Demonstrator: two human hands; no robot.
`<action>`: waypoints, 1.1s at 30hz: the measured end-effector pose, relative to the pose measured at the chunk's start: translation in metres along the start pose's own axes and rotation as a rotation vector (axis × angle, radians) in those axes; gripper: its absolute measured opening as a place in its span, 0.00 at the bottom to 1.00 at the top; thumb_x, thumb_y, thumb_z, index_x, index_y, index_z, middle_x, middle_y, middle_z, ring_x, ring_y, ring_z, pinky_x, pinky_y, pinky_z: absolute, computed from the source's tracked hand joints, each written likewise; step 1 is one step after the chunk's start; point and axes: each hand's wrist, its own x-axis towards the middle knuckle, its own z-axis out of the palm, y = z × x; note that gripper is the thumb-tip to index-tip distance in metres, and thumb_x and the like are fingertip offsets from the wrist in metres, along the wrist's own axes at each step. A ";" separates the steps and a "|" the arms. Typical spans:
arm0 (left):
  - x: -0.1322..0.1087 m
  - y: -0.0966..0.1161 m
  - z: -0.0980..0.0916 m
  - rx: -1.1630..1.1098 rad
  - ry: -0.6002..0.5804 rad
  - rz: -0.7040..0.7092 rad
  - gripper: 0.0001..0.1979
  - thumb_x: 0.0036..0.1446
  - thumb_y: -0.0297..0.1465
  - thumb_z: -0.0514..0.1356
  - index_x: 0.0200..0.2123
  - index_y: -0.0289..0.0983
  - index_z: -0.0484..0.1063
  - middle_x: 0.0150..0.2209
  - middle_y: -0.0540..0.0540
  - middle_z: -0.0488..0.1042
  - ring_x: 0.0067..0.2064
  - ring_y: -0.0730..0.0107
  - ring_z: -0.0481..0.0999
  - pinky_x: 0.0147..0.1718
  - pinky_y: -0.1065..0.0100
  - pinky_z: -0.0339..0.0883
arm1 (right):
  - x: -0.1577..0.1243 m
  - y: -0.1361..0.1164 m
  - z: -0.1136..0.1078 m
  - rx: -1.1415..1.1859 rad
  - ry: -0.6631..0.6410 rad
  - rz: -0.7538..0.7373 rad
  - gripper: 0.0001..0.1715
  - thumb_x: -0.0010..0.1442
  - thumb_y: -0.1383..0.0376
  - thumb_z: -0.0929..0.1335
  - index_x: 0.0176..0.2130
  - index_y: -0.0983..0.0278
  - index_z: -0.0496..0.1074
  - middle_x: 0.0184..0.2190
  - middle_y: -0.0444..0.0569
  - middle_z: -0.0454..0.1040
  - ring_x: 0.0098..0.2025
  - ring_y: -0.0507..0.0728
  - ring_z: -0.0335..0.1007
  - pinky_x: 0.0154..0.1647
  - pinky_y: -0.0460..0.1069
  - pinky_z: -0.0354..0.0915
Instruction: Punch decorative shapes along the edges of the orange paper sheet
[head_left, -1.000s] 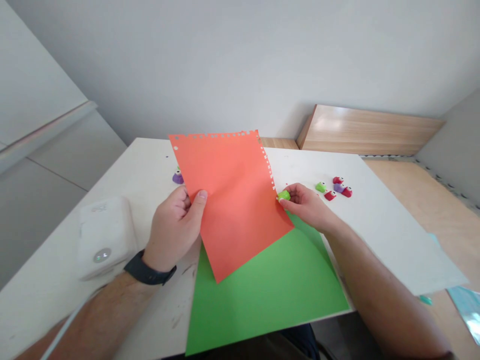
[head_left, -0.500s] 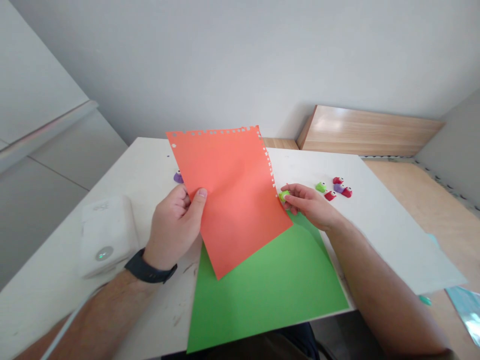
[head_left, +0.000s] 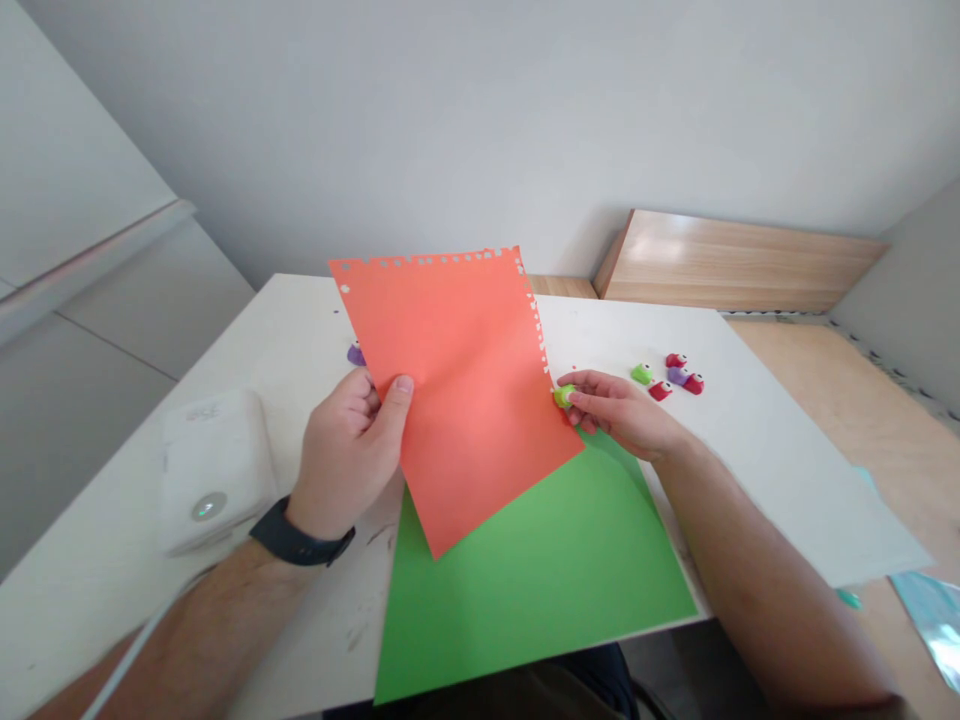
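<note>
My left hand (head_left: 354,445) grips an orange sheet of paper (head_left: 465,400) by its left edge, thumb on top, and holds it tilted up above the table. A row of small punched holes runs along the sheet's top edge and down its right edge. My right hand (head_left: 619,410) pinches a small lime-green hole punch (head_left: 564,396) with an eye on it, set at the sheet's right edge below the last holes. Beneath the orange sheet lies a green sheet (head_left: 532,590), partly covered by it.
On the white table (head_left: 750,480), to the right, are another green punch (head_left: 642,374), several red ones (head_left: 694,384) and a purple one (head_left: 678,376). A purple piece (head_left: 355,353) shows behind the orange sheet. A white device (head_left: 217,470) with a cable (head_left: 146,635) sits at left.
The orange sheet's upper part has tilted up very slightly. My right hand and the green punch have shifted a little left and down along the edge.
</note>
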 end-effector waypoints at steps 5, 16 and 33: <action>0.000 -0.001 0.000 0.017 -0.010 0.015 0.15 0.66 0.47 0.58 0.42 0.41 0.74 0.35 0.49 0.81 0.32 0.64 0.78 0.29 0.66 0.68 | 0.002 0.001 -0.002 -0.010 0.066 -0.008 0.24 0.59 0.54 0.75 0.50 0.62 0.72 0.31 0.47 0.77 0.29 0.53 0.68 0.28 0.48 0.57; 0.000 0.001 0.000 0.010 -0.016 0.008 0.15 0.66 0.47 0.58 0.44 0.42 0.74 0.39 0.49 0.82 0.36 0.62 0.80 0.32 0.65 0.70 | 0.002 0.001 -0.001 -0.021 0.056 -0.010 0.24 0.59 0.54 0.75 0.51 0.63 0.72 0.31 0.48 0.77 0.31 0.53 0.69 0.28 0.48 0.58; -0.001 0.001 -0.001 -0.020 -0.028 0.016 0.14 0.66 0.46 0.59 0.41 0.42 0.73 0.36 0.50 0.81 0.33 0.65 0.77 0.29 0.67 0.67 | 0.001 0.000 0.003 -0.032 -0.061 0.020 0.24 0.58 0.53 0.76 0.48 0.65 0.76 0.26 0.42 0.70 0.20 0.46 0.52 0.19 0.46 0.43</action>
